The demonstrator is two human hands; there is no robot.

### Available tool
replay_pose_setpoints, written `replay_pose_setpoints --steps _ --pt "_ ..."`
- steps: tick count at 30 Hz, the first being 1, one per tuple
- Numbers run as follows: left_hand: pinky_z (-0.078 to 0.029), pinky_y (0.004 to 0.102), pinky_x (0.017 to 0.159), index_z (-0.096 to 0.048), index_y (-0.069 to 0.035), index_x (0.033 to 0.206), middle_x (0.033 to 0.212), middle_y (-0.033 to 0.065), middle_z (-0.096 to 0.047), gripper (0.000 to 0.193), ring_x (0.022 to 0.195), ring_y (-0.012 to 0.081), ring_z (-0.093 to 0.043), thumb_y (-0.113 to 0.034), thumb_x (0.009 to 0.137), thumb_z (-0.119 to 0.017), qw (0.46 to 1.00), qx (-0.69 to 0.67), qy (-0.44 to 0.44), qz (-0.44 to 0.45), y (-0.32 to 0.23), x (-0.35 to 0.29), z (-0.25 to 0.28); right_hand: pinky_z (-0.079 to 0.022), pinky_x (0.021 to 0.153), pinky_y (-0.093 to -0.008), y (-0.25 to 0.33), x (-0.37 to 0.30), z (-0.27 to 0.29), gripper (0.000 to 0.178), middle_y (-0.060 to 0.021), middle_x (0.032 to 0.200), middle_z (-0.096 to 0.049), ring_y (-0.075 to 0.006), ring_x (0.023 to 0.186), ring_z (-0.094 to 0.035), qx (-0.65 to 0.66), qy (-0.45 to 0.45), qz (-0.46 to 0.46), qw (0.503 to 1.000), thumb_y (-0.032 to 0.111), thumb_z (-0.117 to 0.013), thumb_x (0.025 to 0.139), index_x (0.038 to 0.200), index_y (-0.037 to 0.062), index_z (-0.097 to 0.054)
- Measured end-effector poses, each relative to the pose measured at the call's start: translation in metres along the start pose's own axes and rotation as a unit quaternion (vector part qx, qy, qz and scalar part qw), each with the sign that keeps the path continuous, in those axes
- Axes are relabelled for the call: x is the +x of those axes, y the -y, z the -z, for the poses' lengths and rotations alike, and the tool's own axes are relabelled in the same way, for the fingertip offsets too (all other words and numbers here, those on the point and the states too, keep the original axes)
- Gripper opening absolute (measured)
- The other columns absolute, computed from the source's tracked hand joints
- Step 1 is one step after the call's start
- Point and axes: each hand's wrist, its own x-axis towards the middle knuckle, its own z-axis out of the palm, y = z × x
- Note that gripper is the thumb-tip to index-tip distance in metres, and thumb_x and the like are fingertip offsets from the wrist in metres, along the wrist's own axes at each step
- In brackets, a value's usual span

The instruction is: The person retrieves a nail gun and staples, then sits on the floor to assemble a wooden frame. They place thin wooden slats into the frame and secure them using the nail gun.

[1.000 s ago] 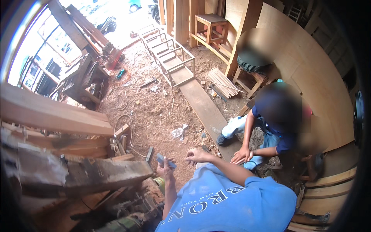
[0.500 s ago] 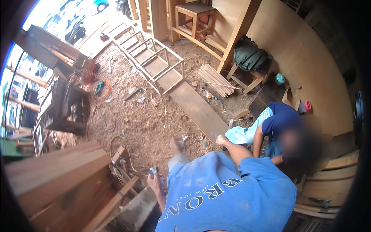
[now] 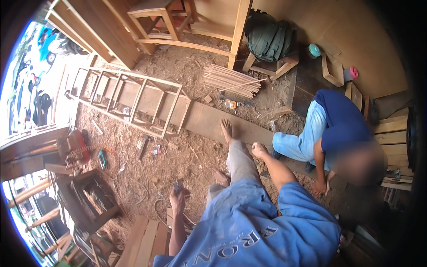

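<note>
Foot (image 3: 226,129) onto plank (image 3: 201,116), left hand (image 3: 178,200) holding apparent block (image 3: 178,186)

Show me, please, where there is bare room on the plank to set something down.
The plank has bare patches between the wooden frame and the bare foot, and between that foot and the blue jeans. The frame crowds its far end.

A brown earthen floor (image 3: 209,156) strewn with pale wood shavings (image 3: 126,171) lies before a smooth tan panel wall (image 3: 351,42); a square-topped brown wooden stool (image 3: 149,6) stands ahead; white daylight enters from the left.
</note>
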Motion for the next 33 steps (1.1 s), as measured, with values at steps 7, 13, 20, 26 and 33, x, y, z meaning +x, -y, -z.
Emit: replay_pose_setpoints --steps 7,13,20,26,33 --pt "-0.055 0.029 0.061 -0.061 0.0 0.114 0.08 0.009 -0.072 0.03 0.076 0.0155 -0.072 -0.026 0.098 -0.059 0.971 0.129 0.049 0.193 0.002 0.121 -0.108 -0.03 0.12 -0.0471 0.066 0.29 0.05 0.096 -0.0199 0.16 -0.029 -0.0371 0.146 -0.032 -0.147 0.019 -0.022 0.989 0.017 -0.076 0.077 0.157 0.0127 -0.023" --pt "-0.055 0.0298 0.067 -0.057 0.002 0.115 0.084 0.0106 -0.071 0.024 0.073 0.0172 -0.068 -0.019 0.104 -0.053 0.933 0.002 0.047 0.356 -0.011 0.227 -0.206 -0.009 0.126 -0.0512 0.104 0.58 0.086 0.14 -0.0232 0.166 0.0 -0.0361 0.154 -0.007 -0.27 0.003 -0.014 0.963 0.03 -0.093 0.062 0.16 0.0096 0.005" --pt "-0.054 0.033 0.075 -0.058 0.0 0.115 0.089 0.0113 -0.07 0.017 0.081 0.0187 -0.067 -0.012 0.104 -0.054 0.931 -0.109 0.059 0.343 -0.032 0.342 -0.263 -0.007 0.124 -0.059 0.092 0.753 0.08 0.147 -0.0241 0.166 0.0 -0.0402 0.153 -0.007 -0.308 -0.153 0.077 0.936 0.038 -0.095 0.055 0.161 0.0146 0.002" --pt "-0.056 0.0355 0.071 -0.057 0.002 0.113 0.084 0.0147 -0.069 0.018 0.075 0.0224 -0.068 -0.013 0.103 -0.057 0.917 -0.1 0.021 0.387 -0.053 0.365 -0.264 -0.024 0.117 -0.0549 0.06 0.776 0.086 0.127 -0.0244 0.151 -0.031 -0.0429 0.138 -0.035 -0.258 -0.165 0.166 0.937 0.033 -0.091 0.059 0.159 0.0124 -0.016" --pt "-0.058 0.0364 0.07 -0.057 0.002 0.111 0.084 0.0142 -0.068 0.014 0.075 0.0231 -0.068 -0.01 0.103 -0.056 0.913 -0.115 -0.006 0.391 -0.048 0.355 -0.252 -0.03 0.118 -0.0531 0.075 0.773 0.082 0.118 -0.0221 0.154 -0.026 -0.0418 0.142 -0.029 -0.199 -0.159 0.135 0.958 0.023 -0.091 0.06 0.155 0.0071 -0.023"
